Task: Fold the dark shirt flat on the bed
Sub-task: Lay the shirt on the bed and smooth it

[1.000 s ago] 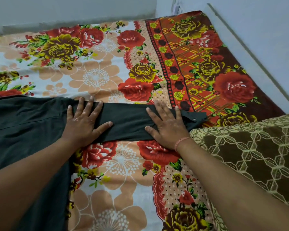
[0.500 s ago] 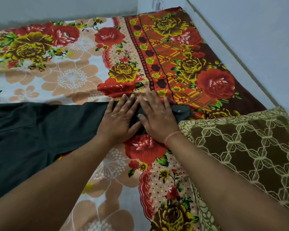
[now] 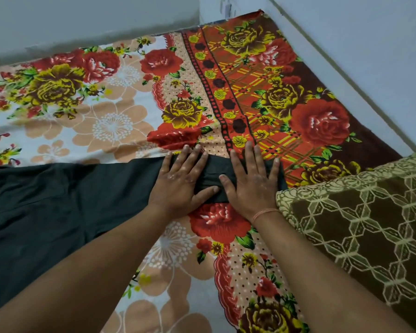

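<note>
From my remote seat, the bed (image 3: 111, 126) filled most of the view, its floral sheet running up to pale walls (image 3: 370, 44) at the far side and on the right. The dark shirt (image 3: 58, 200) lay flat across the left half (plain charcoal cloth, a few soft creases). Its body spread off the left edge of the picture and one sleeve (image 3: 211, 174) stretched rightward. An olive and brown lattice pillow (image 3: 360, 231) sat at the right, and the sleeve's end lay just beside its corner. Bare sheet showed beyond the sleeve and nearer to me, between the forearms. The left hand (image 3: 180, 183) and the right hand (image 3: 250, 186) rested side by side on the sleeve, palms down, fingers straight and spread, pressing the cloth and gripping nothing. A thin orange thread (image 3: 264, 212) circled the right wrist.
</note>
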